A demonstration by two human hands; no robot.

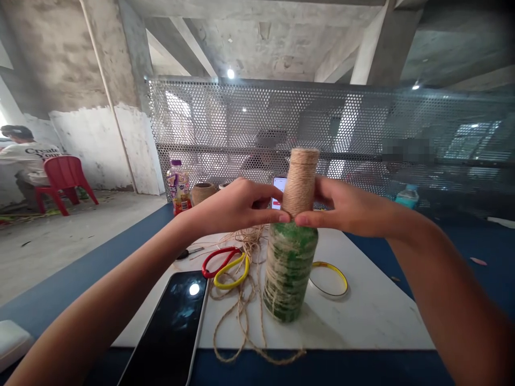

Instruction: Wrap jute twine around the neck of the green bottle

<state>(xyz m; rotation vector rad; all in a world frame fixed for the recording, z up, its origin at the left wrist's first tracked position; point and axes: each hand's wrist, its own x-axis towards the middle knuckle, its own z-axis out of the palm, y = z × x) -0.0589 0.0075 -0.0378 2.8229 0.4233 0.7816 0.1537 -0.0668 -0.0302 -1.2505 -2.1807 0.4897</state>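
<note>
Head view: from where I stand, left hand (pixel 245 206) and right hand (pixel 348 206) close their fingers on the twine-wrapped neck (pixel 301 185) of a green bottle (pixel 290 262) standing on the white board (pixel 366 319); likely stiff, breakable glass, surest gripped at that rough wrapping

Setting: a makeshift craft workroom in a raw concrete building.
Ceiling (pixel 301 51): bare concrete, exposed beams, lit lamp (pixel 230 73).
Wall (pixel 76 51), left: unfinished concrete above, patchy white below.
Perforated metal screen (pixel 225 118): a divider beyond the table.
Blue table (pixel 483 241), near: white board (pixel 362 324) bearing scissors (pixel 230 265) and loose twine (pixel 251 236).
Red plastic chair (pixel 64 174), far left: a seated person (pixel 30 155).
</note>
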